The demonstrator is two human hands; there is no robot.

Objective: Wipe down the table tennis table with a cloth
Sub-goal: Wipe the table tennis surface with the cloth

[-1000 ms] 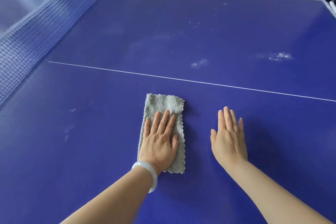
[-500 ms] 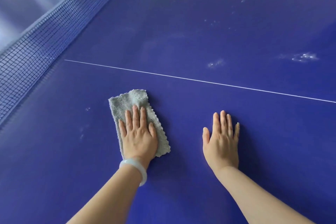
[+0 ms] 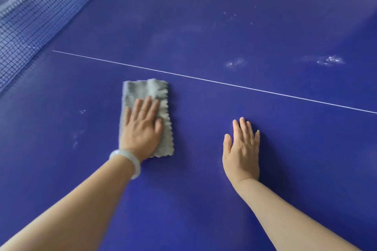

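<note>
Left hand [image 3: 140, 128] flat on the cloth [image 3: 146, 91], fingers straight, palm pressing. No grip, just weight, which is what a wipe wants. Right hand [image 3: 241, 153] spread flat on the bare table [image 3: 183, 26], lower right of centre, holding nothing, well apart from the left; looks like a prop so the person can lean fwd. Cloth's folded to a narrow pad, mid-frame left, just below the white line [image 3: 224, 83], top part sticking out past the fingertips. Bracelet [image 3: 130, 161] on the left wrist. Net [image 3: 30, 22] runs up the upper left. Dust smudge [image 3: 234, 63] above the line centre-right, bigger patch [image 3: 330, 60] far right, faint specks [image 3: 81, 111] left of the cloth. Judging by those, lots left to do, esp. the far half. Left hand's a bit blurred, so prob. mid-stroke.
</note>
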